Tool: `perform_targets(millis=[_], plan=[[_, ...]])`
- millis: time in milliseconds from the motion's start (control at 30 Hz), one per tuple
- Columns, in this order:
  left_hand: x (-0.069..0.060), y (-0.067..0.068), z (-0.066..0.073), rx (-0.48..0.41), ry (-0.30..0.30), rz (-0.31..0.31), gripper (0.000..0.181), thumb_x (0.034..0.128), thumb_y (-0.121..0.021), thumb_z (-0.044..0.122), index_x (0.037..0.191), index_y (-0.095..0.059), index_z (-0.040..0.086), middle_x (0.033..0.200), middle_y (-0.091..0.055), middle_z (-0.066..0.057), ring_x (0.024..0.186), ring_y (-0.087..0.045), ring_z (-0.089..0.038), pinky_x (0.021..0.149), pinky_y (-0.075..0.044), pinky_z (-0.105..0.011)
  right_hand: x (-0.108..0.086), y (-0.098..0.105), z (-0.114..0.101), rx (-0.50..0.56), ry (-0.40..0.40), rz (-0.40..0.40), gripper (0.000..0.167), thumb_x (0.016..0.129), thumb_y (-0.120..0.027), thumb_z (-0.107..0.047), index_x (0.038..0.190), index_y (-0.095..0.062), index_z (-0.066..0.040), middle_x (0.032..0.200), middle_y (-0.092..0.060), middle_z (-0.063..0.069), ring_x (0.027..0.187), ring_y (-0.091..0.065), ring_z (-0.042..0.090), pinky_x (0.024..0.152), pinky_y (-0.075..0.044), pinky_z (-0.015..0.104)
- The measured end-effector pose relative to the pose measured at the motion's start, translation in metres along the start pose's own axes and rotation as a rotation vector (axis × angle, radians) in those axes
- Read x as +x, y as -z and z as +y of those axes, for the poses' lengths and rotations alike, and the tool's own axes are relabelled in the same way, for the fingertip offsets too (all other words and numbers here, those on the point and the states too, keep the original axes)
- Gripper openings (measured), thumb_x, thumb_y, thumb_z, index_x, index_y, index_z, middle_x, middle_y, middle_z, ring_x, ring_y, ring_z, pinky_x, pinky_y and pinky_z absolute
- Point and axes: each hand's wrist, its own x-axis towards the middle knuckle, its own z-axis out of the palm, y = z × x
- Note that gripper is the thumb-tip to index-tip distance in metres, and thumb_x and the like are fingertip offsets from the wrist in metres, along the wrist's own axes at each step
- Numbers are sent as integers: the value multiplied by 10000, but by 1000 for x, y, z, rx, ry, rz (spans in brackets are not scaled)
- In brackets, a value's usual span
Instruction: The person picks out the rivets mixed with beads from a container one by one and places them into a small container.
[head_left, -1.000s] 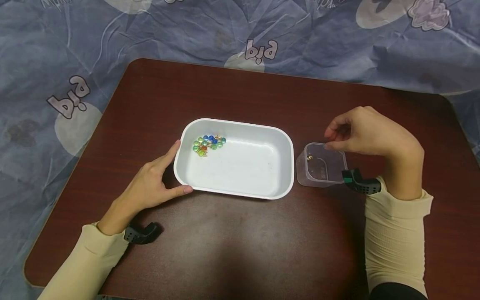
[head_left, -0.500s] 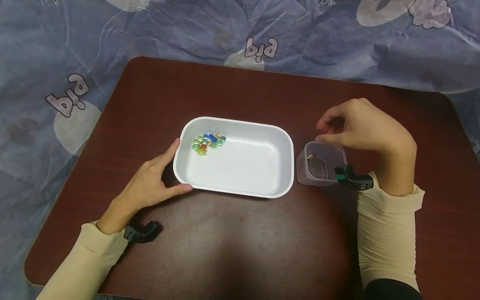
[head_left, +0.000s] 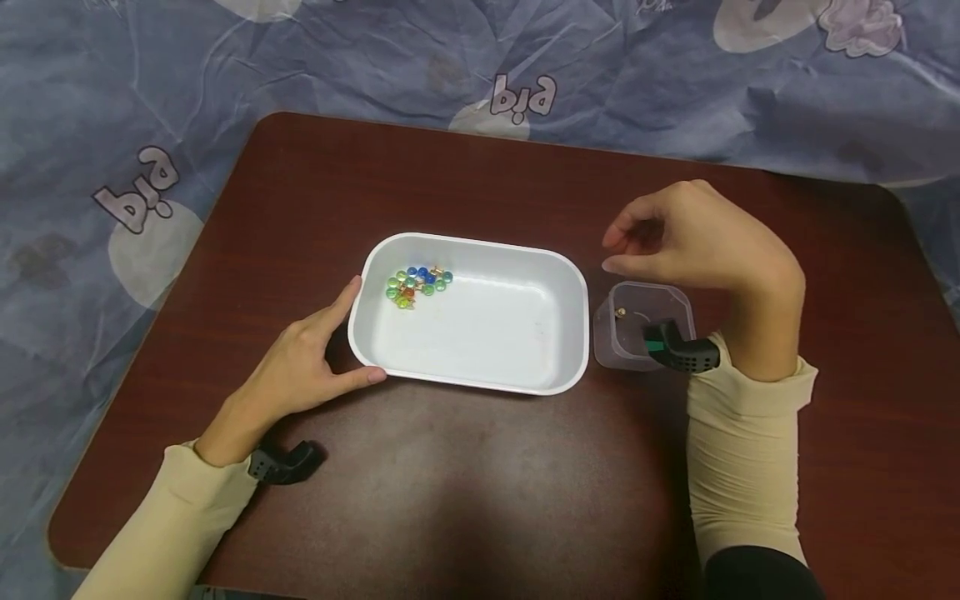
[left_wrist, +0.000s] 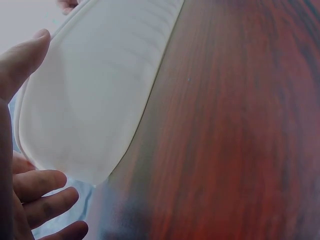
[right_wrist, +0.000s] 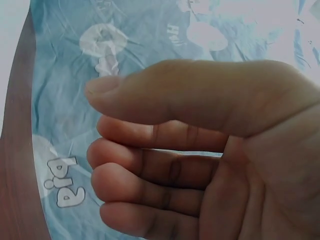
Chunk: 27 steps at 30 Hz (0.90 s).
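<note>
A white oblong tray (head_left: 487, 333) lies on the table. At its left end sit glass marbles (head_left: 428, 289) in green, blue and orange, with small gold-coloured pieces among them. My left hand (head_left: 296, 367) rests against that end, fingers and thumb spread; in the left wrist view the thumb (left_wrist: 25, 60) lies at the rim. My right hand (head_left: 701, 242) hangs above and beyond the clear plastic box (head_left: 633, 354), its fingers loosely curled. Nothing shows between thumb and fingers in the right wrist view. A small gold-coloured piece (head_left: 620, 313) lies inside the box.
The dark red-brown table (head_left: 420, 483) has rounded corners. A blue patterned cloth (head_left: 375, 58) covers the area behind and to the left. The clear box stands just right of the tray, partly covered by the black wrist device (head_left: 682, 348).
My right hand has moved left and away from me, from over the clear box's far edge toward the tray. The left hand, tray and box look the same.
</note>
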Motion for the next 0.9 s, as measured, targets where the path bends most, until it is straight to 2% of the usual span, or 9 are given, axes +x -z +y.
perform_targets(millis=[200,433,733,900], plan=[[-1,-1,0,2,15,-10,1076,743,-870,398,1568,-257,78,1477,-448,-217,1273,-523,-374,978,-447,-556,8,-4,-7,9,21,-31,96,796,-805,-71,858,-745,-112,772,-699,-49,660,-638,77,623,-482,162],[-1,1,-1,-3,7,0,1068,754,-858,424,1570,-257,88,1471,-454,-219,1264,-531,-376,971,-448,-557,17,-7,-14,-1,59,-9,87,793,-791,-57,845,-747,-111,762,-697,-54,658,-633,81,631,-477,160],[-1,0,-2,-4,-3,-2,1064,770,-837,466,1570,-252,79,1473,-452,-219,1269,-526,-373,968,-451,-555,31,-14,-24,40,89,-51,52,816,-787,-88,855,-753,-92,779,-704,-21,668,-628,103,628,-495,196],[0,0,-2,2,-2,-6,1065,774,-829,476,1571,-247,79,1476,-449,-218,1269,-525,-376,967,-455,-555,37,-18,-28,26,98,-66,46,821,-781,-93,854,-749,-90,765,-694,-21,669,-615,106,634,-493,224]])
